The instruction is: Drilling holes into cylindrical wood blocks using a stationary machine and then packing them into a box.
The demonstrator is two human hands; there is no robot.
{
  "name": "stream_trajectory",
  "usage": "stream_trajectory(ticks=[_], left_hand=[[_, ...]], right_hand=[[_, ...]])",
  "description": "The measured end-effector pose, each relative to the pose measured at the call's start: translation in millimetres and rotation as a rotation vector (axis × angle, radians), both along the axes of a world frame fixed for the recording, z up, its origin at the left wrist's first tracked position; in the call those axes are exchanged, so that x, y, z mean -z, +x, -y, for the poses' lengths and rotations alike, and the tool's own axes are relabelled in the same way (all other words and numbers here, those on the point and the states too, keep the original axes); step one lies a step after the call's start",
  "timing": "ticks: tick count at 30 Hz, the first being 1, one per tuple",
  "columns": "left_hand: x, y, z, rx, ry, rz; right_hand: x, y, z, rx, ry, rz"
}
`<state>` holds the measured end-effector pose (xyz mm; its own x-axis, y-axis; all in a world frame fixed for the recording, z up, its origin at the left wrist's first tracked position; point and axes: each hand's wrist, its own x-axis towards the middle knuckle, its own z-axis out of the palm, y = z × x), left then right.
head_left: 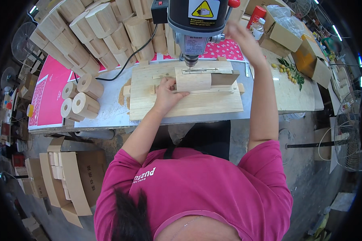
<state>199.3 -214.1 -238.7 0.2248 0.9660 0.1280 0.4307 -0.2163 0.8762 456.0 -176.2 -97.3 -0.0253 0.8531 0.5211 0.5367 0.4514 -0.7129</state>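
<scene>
A pale wooden cylinder [194,83] lies on its side in a wooden jig [223,105] on the workbench. My left hand [167,94] grips its left end, thumb along the near side, fingers closed at the end face. Above the cylinder hangs the chuck [191,61] of a black and grey drill press [197,24]; I cannot tell whether its bit touches the wood. A flat metal strip [201,71] lies along the cylinder's far side. My right hand [242,39] is raised at the drill's right side, by the feed-lever hub [217,38]; its fingers are blurred and partly hidden.
Tall stacks of wooden cylinders [102,20] crowd the back left, with several bored cylinders [85,105] nearer. A black cable [128,63] crosses the bench. At right are open cardboard boxes [283,36], a white bottle [257,28] and a fruit sprig [290,70]. A carton [84,176] stands on the floor.
</scene>
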Motion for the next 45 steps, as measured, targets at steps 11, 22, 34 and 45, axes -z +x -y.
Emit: stream_trajectory(ticks=[11, 22, 34, 45], left_hand=[[-39.7, -102.5, 32.3, 0.207, 0.116, 0.492], [-74.7, -206.3, 75.1, -0.200, -0.508, 1.025], [-158.8, -340.4, 40.8, -0.821, 0.179, -0.034], [-144.5, -346.0, -36.2, -0.730, 0.204, -0.714]], right_hand=[[78.6, 3.5, 116.3, -0.016, -0.465, -0.041], [101.8, -44.6, 136.1, -0.199, -0.754, -0.257], [74.8, -43.3, 145.8, -0.270, -0.563, -0.263], [63.0, -39.3, 149.8, -0.202, -0.506, -0.191]])
